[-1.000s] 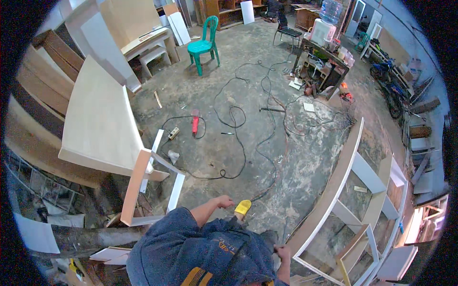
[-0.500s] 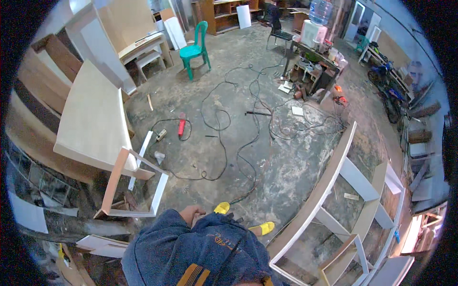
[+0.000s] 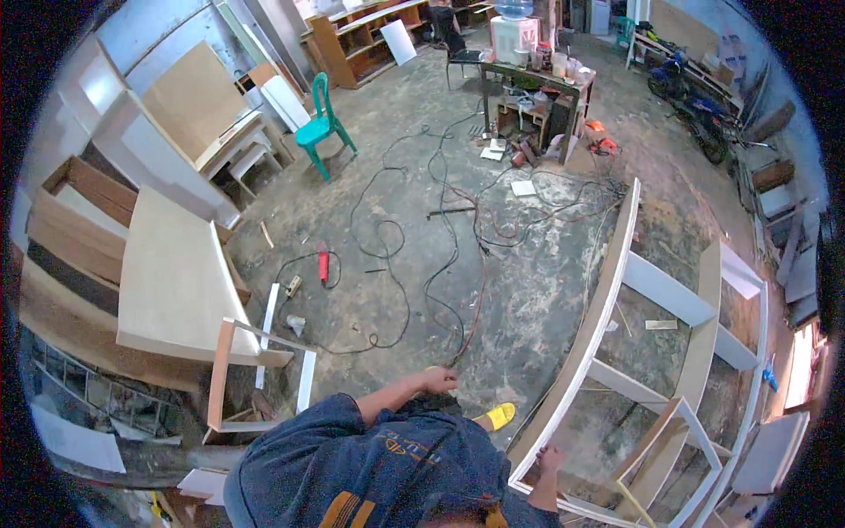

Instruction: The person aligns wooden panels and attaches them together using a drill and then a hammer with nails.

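My left hand (image 3: pixel 437 380) is out in front of my dark blue shirt (image 3: pixel 352 449), over the concrete floor. Its fingers are loosely curled, and nothing shows in them. Lower right, my right hand (image 3: pixel 551 458) appears just inside the near corner of a large white-edged shelf frame (image 3: pixel 607 308) lying on the floor. Its small fingers look slightly apart, with nothing visible in them; whether it touches the frame I cannot tell. A yellow shoe (image 3: pixel 501 415) shows between my hands. Left of my body stands a small open rectangular frame (image 3: pixel 222 374).
A pale curved panel (image 3: pixel 172 273) leans at the left. Cables (image 3: pixel 407 308) snake over the floor beside a red power tool (image 3: pixel 324 267). Further off are a green plastic chair (image 3: pixel 324 130), a cluttered table (image 3: pixel 576 84) with a water dispenser (image 3: pixel 513 40), and a motorbike (image 3: pixel 695 110).
My left hand has swung forward and right, away from my body. My right hand has come into view by the shelf frame. The view has turned slightly, and one yellow shoe is now hidden.
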The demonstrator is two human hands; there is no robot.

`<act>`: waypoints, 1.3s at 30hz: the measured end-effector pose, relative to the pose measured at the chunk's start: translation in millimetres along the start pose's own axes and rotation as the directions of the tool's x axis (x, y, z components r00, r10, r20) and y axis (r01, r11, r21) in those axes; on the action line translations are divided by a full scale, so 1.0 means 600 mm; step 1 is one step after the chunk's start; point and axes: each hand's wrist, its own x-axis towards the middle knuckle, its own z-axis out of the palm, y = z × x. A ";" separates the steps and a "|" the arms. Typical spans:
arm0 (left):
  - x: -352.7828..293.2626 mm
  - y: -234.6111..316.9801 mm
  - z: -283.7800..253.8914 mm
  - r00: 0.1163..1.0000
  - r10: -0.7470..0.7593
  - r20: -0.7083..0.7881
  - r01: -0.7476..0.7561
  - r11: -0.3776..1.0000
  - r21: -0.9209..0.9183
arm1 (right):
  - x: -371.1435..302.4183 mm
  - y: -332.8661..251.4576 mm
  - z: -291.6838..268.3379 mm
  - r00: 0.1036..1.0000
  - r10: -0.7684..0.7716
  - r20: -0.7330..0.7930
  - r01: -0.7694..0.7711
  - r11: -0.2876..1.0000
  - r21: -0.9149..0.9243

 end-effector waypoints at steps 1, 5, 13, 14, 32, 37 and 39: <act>-0.010 -0.025 0.007 1.000 -0.022 0.010 0.022 0.999 0.032 | -0.007 0.012 0.014 0.999 0.030 0.035 -0.031 0.999 0.016; 0.019 -0.088 -0.020 0.975 -0.213 -0.064 0.183 0.932 -0.312 | 0.002 0.068 0.062 0.994 0.008 0.114 -0.005 1.000 -0.031; 0.109 -0.182 -0.157 0.975 -0.081 0.205 0.048 0.986 0.160 | -0.130 0.095 0.204 0.992 0.019 0.124 -0.070 0.903 0.424; 0.080 -0.251 -0.226 0.978 -0.132 0.162 0.115 0.987 0.107 | -0.182 0.051 0.306 0.995 -0.044 -0.088 0.042 0.999 -0.028; 0.412 -0.092 -0.223 0.783 0.090 0.616 -0.312 0.913 0.263 | -0.443 0.306 0.451 0.828 0.399 -0.394 -0.364 0.917 0.163; 0.461 0.006 -0.076 0.721 0.090 0.687 0.030 0.986 -0.161 | -0.446 0.386 0.349 0.712 0.355 -0.606 -0.412 0.910 0.049; 0.416 -0.007 -0.060 0.867 0.144 0.477 -0.166 0.986 0.003 | -0.461 0.353 0.363 0.766 0.384 -0.515 -0.416 0.908 0.059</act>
